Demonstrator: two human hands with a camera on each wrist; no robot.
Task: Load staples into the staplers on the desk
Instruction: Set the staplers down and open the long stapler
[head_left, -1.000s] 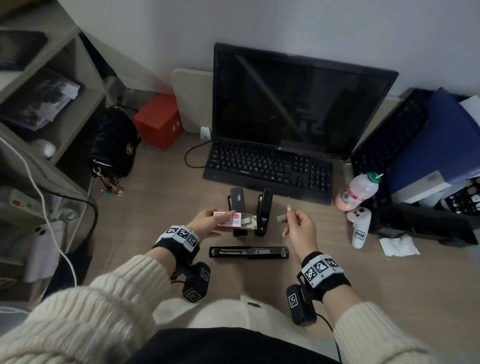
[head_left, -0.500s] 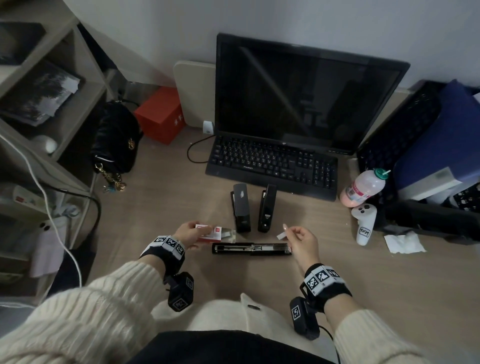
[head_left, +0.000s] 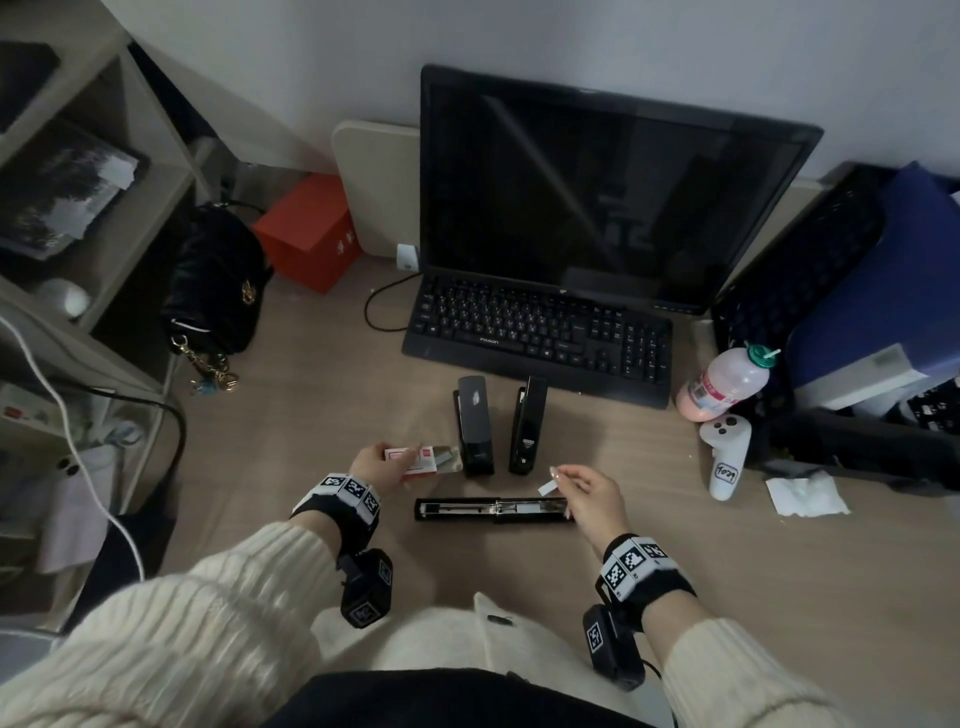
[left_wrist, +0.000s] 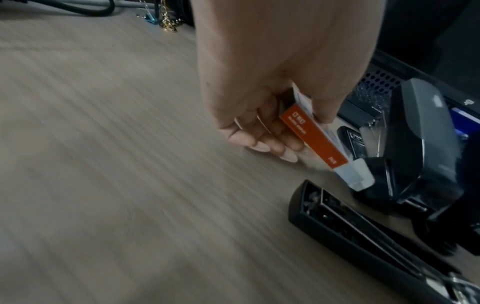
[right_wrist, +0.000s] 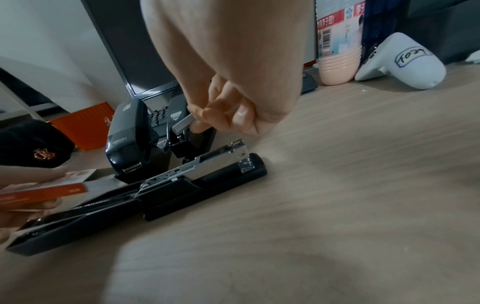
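A black stapler lies folded open flat on the desk, its metal staple channel facing up. Two more black staplers lie side by side behind it. My left hand holds an orange and white staple box with its inner tray slid partly out, just left of those staplers. My right hand pinches a short grey strip of staples a little above the right end of the open stapler.
Keyboard and monitor stand behind the staplers. A pink bottle, a white controller and a crumpled tissue lie to the right. A black handbag and red box sit at the left.
Both hands have come down toward the desk. The left hand moved left with the box, and the right hand brought the strip nearer the open stapler's right end.
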